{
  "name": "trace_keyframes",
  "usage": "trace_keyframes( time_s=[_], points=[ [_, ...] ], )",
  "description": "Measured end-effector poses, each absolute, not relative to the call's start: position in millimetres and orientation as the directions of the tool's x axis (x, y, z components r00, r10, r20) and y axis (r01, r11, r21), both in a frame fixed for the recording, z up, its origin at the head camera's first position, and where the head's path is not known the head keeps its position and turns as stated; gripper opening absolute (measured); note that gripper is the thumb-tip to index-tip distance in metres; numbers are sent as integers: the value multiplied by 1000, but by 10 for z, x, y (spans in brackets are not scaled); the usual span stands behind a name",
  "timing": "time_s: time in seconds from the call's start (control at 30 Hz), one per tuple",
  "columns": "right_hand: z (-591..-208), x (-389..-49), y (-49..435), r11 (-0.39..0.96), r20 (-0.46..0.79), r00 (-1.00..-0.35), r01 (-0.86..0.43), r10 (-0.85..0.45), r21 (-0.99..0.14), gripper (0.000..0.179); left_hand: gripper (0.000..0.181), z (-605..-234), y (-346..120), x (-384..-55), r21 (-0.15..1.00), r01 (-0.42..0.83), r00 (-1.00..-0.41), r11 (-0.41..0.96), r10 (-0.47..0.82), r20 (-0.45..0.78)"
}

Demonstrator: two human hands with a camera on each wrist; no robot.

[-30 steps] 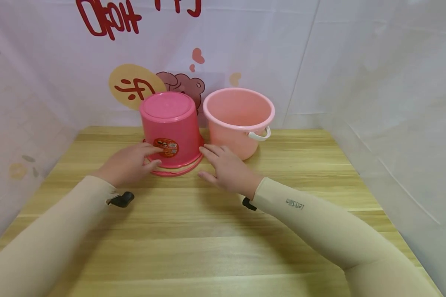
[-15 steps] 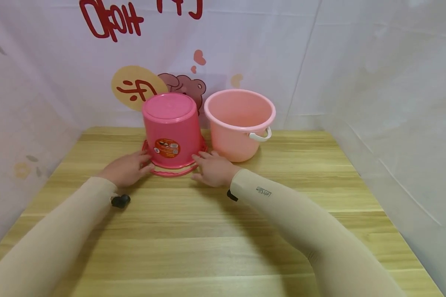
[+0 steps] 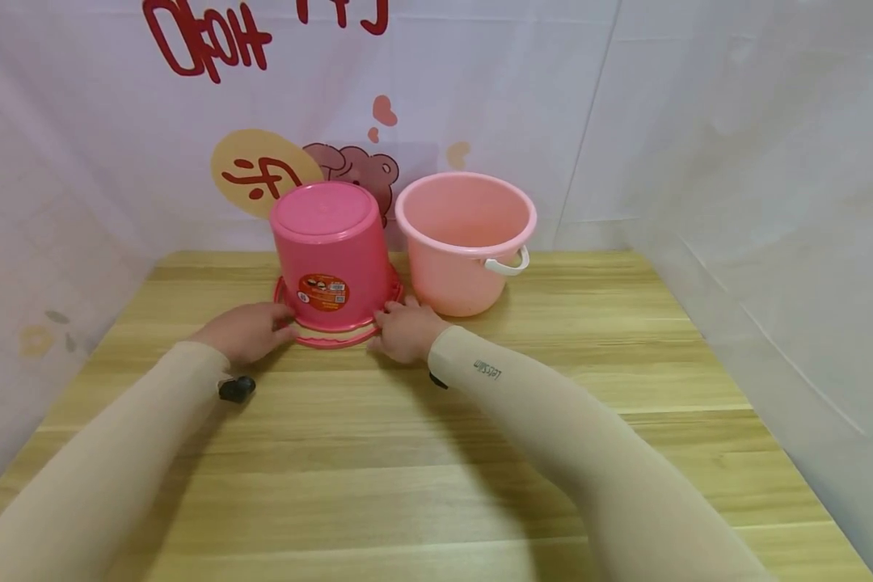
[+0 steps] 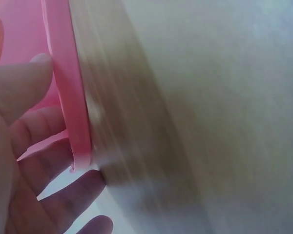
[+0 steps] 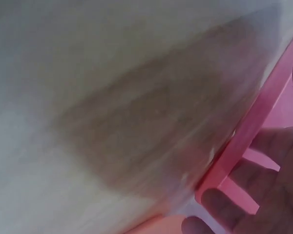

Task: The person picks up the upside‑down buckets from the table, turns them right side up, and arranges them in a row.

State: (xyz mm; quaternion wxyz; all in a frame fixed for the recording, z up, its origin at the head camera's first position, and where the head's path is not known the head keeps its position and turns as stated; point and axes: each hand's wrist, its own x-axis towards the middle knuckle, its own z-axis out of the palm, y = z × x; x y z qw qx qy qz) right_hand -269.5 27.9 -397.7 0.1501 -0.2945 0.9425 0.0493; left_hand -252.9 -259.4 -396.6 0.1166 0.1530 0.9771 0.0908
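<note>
A hot-pink bucket (image 3: 331, 267) stands upside down on the table, its red label (image 3: 323, 292) facing me and its handle (image 3: 335, 343) lying along the front. My left hand (image 3: 245, 332) grips its left lower edge; in the left wrist view the thumb and spread fingers (image 4: 41, 168) meet the pink rim (image 4: 73, 92), fingertips partly hidden. My right hand (image 3: 407, 331) holds the opposite edge, with fingers (image 5: 256, 178) bent at the rim (image 5: 249, 122) in the right wrist view. To the right, a light-pink bucket (image 3: 457, 279) stands upright, mouth up.
The light-pink bucket's white handle (image 3: 508, 263) hangs at its right front. Wood-grain table (image 3: 378, 485) extends toward me. A printed white curtain (image 3: 480, 97) rises behind the buckets, with white sheets on both sides.
Both hands have come down to the upturned bucket's lower edge; the right hand has moved left and its fingers have bent. Both buckets stay in place.
</note>
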Motion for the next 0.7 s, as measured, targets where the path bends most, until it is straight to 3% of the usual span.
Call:
trace_keyframes(
  time_s=[0.7],
  points=[
    [-3981, -2663, 310, 801, -328, -771, -595, -546, 65, 71, 47, -3980, -2584, -2578, 162, 297, -924, 941, 326, -201]
  ],
)
